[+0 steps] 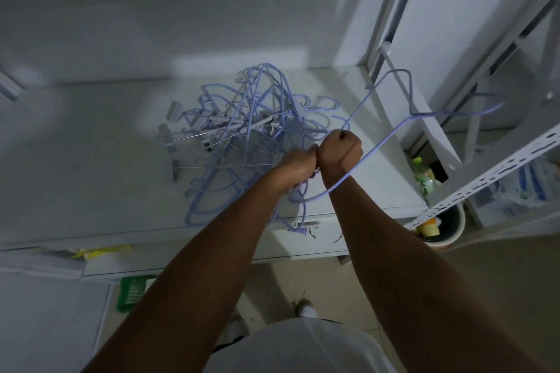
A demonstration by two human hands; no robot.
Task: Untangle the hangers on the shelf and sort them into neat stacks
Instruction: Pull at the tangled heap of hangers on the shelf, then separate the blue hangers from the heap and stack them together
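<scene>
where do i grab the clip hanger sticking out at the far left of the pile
Take the clip hanger by its metal bar just inside the end clip, coming from the left. That end juts clear of the tangled pile; the rest runs into it.

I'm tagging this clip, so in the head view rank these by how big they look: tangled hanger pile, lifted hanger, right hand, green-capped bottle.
1. tangled hanger pile
2. lifted hanger, almost as wide
3. right hand, then green-capped bottle; unsure, since the bottle sits farther off, partly hidden.
</scene>
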